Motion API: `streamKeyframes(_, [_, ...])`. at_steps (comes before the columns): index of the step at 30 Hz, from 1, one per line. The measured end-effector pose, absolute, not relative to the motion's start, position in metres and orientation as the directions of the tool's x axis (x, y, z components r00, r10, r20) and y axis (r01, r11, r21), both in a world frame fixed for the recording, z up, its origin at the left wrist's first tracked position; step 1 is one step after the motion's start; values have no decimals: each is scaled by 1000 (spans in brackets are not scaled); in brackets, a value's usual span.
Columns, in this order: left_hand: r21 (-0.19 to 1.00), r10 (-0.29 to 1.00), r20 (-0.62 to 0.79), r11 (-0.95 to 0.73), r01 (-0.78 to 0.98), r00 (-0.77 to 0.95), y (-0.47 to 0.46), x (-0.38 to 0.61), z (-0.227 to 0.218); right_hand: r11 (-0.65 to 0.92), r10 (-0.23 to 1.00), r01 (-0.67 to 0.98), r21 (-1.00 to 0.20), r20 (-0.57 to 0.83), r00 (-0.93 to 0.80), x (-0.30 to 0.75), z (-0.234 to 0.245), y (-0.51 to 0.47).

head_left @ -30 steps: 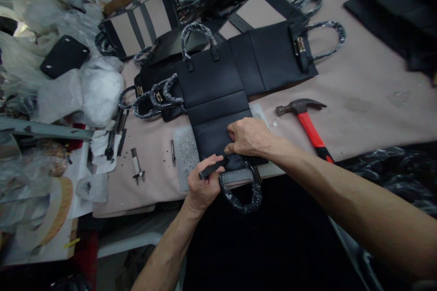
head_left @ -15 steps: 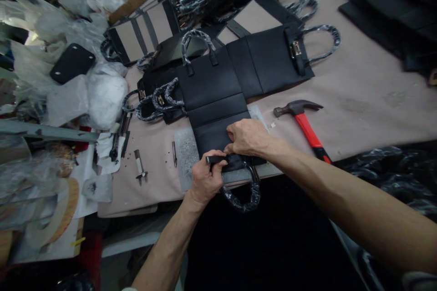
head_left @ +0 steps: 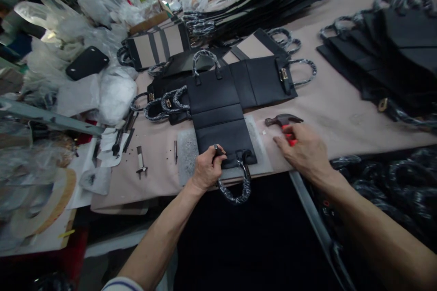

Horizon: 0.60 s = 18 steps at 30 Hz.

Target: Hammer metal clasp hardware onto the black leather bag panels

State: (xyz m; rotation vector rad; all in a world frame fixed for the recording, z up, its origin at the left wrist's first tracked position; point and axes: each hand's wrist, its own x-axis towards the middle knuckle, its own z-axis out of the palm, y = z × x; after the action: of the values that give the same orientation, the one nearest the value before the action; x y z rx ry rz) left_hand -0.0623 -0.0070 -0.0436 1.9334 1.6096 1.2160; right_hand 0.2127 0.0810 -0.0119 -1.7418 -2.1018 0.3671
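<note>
My left hand [head_left: 206, 168] is closed around a short dark metal punch [head_left: 217, 148], its blunt end showing above the fingers. Its lower end is hidden by the hand. Under that hand lies a black handbag panel [head_left: 221, 136], unfolded flat, with a plastic-wrapped handle [head_left: 235, 199] hanging over the table's near edge. To the right, my right hand [head_left: 305, 150] has its thumb and fingers around the red grip of a claw hammer [head_left: 282, 120], which rests on the table. Most of the hammer's handle is hidden beneath the hand.
A grey slab [head_left: 188, 157] lies under the bag panel. To its left are a thin metal rod [head_left: 175, 152] and a small metal tool [head_left: 140, 161]. Stacked black bag pieces [head_left: 403, 50] lie at the right, and plastic bags [head_left: 116, 93] crowd the left.
My right hand has left the bag by the left hand and moved right onto the hammer. The punch in my left hand has turned from lying sideways to more upright. The view has shifted.
</note>
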Motion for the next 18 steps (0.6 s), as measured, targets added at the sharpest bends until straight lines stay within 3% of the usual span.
streamKeyframes(3, [728, 924, 382, -302, 616, 2, -6, -62, -43, 154, 988, 969, -193, 32, -151, 251, -25, 68])
streamKeyframes(6, [757, 932, 362, -290, 586, -6, -7, -62, -43, 99, 984, 981, -164, -131, -122, 262, -36, 62])
streamKeyframes(8, [769, 937, 350, -279, 575, -13, -7, -62, -42, 0, 978, 959, -283, -201, -60, 260, -37, 65])
streamKeyframes(9, [769, 938, 346, -275, 576, -13, -8, -62, -41, -90, 966, 912, -400, -259, -19, 257, -35, 68])
streamKeyframes(12, [764, 942, 336, -265, 588, -11, -7, -63, -39, -404, 858, 557, -725, -512, -44, 250, -22, 75])
streamKeyframes(14, [763, 942, 335, -265, 589, -10, -7, -63, -38, -518, 790, 350, -780, -594, -155, 245, -14, 77])
streamKeyframes(18, [767, 940, 340, -269, 583, -13, -7, -64, -38, -520, 800, 264, -812, -572, -182, 228, 0, 68])
